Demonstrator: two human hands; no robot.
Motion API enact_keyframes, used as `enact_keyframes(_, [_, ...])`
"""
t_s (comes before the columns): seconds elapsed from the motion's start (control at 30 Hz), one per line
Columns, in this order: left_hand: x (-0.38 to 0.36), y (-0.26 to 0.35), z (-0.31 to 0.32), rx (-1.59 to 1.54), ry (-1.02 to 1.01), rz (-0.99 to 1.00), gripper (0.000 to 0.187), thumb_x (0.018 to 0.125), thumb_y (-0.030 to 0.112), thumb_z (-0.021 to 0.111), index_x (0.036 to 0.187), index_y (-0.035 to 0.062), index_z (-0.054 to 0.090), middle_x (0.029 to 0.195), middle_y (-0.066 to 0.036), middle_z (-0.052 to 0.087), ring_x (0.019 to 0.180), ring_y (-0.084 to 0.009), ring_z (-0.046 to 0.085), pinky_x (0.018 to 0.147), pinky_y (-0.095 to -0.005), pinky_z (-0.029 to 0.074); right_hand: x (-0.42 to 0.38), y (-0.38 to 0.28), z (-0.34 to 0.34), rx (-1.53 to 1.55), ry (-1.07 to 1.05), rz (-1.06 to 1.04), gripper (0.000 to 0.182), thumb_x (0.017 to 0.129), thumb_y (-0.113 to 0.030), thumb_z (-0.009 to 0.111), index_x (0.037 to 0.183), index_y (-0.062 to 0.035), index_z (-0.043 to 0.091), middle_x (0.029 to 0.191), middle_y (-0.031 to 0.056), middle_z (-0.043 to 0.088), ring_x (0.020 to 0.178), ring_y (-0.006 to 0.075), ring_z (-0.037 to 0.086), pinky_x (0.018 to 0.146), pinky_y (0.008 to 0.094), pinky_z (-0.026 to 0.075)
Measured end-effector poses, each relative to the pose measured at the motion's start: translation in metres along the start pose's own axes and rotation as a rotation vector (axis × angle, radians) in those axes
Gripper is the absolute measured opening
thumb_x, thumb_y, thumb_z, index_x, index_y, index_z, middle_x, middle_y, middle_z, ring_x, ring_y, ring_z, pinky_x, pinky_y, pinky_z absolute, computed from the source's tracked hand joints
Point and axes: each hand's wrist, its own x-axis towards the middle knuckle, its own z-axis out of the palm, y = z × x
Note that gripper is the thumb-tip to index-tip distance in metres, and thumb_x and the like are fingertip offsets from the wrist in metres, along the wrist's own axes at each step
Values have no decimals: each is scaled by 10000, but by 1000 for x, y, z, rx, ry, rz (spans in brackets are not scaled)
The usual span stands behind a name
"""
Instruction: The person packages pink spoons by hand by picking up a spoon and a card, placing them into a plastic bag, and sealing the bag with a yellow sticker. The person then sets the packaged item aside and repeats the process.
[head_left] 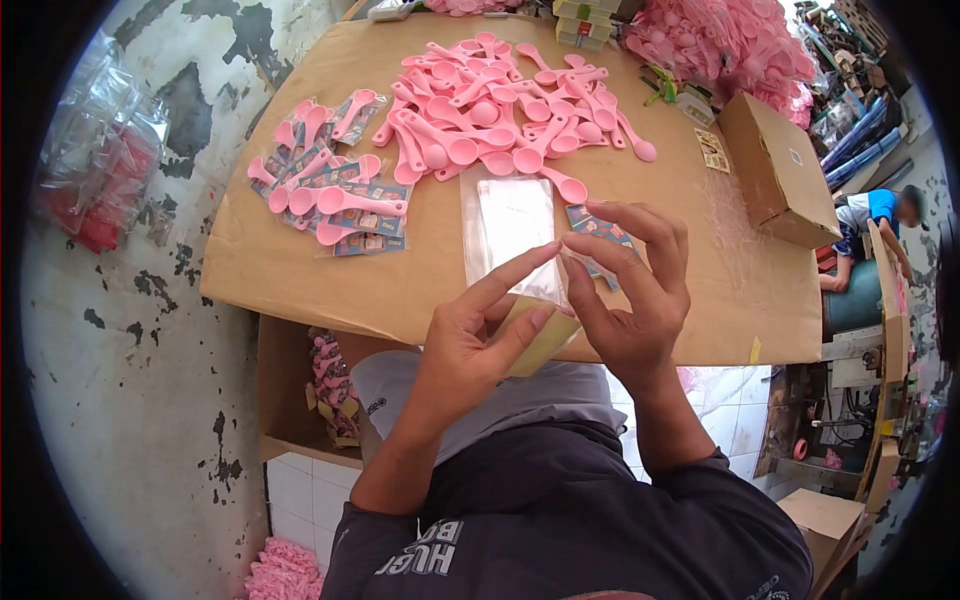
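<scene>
My left hand (475, 345) pinches the edge of a clear plastic bag (540, 345) above the table's front edge. Fingertips of my right hand (635, 285) meet the same bag at its upper corner, thumb and index finger together. Just beyond my hands lies a stack of clear bags (515, 225). Printed cards (598, 232) lie partly hidden behind my right fingers. A large heap of pink spoons (490, 105) covers the back middle of the table. To the left sit several bagged pink spoons with cards (340, 205).
The brown table (300, 290) has an open cardboard box (775, 175) at its right. Big bags of pink spoons (710, 40) stand at the back right. Plastic bags (100, 150) hang on the left wall. Another person (875, 225) is at the far right.
</scene>
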Motion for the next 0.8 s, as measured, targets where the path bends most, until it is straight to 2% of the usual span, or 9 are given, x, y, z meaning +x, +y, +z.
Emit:
enact_keyframes(0.07, [-1,-4,0,-2,-1,75,530,1016,62,629,1527,87,491,943,-54,731,886,-36,611,743,-206,478,0,-1,-1,-16,-2,0,268,750,-26,796,1011,-79,768,1203,89,675,1103,313,588,906,415,499])
enact_keyframes(0.2, [-3,-4,-5,32,-19,54,532,1002,47,654,1507,33,488,1006,-98,758,930,-75,665,799,-225,513,-1,-3,0,-16,0,-7,279,739,-22,796,1012,-78,773,1217,86,676,1105,310,587,915,417,496])
enact_keyframes(0.3, [-3,-4,-4,74,-26,90,536,1001,50,653,1510,41,487,1008,-93,757,889,-69,671,726,-210,535,0,-5,-2,-14,4,-6,281,736,-19,795,1010,-77,774,1214,84,679,1108,310,588,916,418,495])
enact_keyframes(0.37, [-6,5,2,97,22,51,511,1004,42,624,1504,79,524,917,-38,727,848,-24,577,745,-203,459,0,-6,-4,-14,1,-5,281,735,-17,794,1008,-77,774,1211,83,680,1110,311,588,915,417,494])
enact_keyframes(0.5, [-7,5,3,137,17,90,515,999,53,631,1503,83,525,863,-33,725,826,-24,575,749,-207,461,1,-5,-4,-2,15,-11,250,734,-12,790,977,-65,765,1203,81,685,1108,308,591,913,415,492])
enact_keyframes(0.67, [-9,7,-1,293,-47,46,557,991,77,648,1525,86,488,895,-101,777,872,-25,631,809,-235,509,1,-2,-4,-18,1,5,189,747,0,759,926,-41,720,1184,78,689,1106,293,594,907,399,491])
enact_keyframes(0.77, [-8,9,5,245,-24,40,561,1005,94,645,1535,77,464,948,-130,785,880,-36,639,788,-232,516,1,7,-5,33,9,17,183,766,-6,744,937,-36,686,1160,107,689,1077,295,619,903,387,497])
enact_keyframes(0.8, [-8,9,4,244,-25,41,561,1005,94,645,1535,77,464,948,-130,785,880,-36,639,788,-232,516,1,10,-7,109,50,114,193,775,-15,743,956,-32,677,1154,126,688,1059,296,635,911,384,502])
